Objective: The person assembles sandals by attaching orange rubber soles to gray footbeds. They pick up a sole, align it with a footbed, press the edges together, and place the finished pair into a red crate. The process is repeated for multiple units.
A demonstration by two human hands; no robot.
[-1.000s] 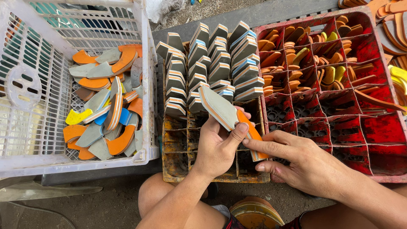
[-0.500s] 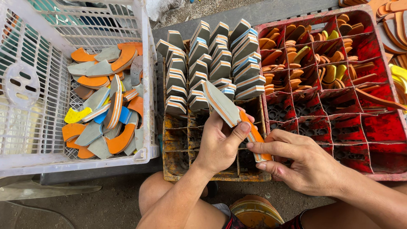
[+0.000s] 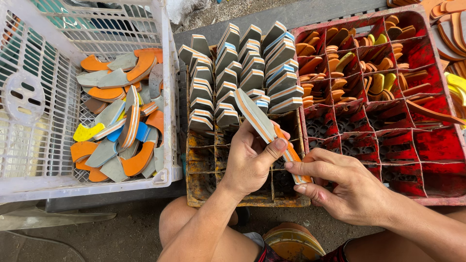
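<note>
Fingers of the left hand (image 3: 250, 157) wrap a long layered foam strip (image 3: 264, 127), grey with orange and white bands, thumb pressed across its lower part. The right hand (image 3: 347, 187) pinches the strip's orange lower end between fingertips. The strip sits tilted just above the yellow divided crate (image 3: 247, 196), its top end touching the packed grey blocks (image 3: 238, 73) that fill the crate's far cells. The grip looks light, so I judge the strip could slide out and drop into one of the near cells, or its upper end could nudge the standing blocks and tip them. Right of the yellow crate, the red crate (image 3: 439, 150) holds orange and yellow curved pieces; left of it, the white basket (image 3: 29, 145) holds loose offcuts.
</note>
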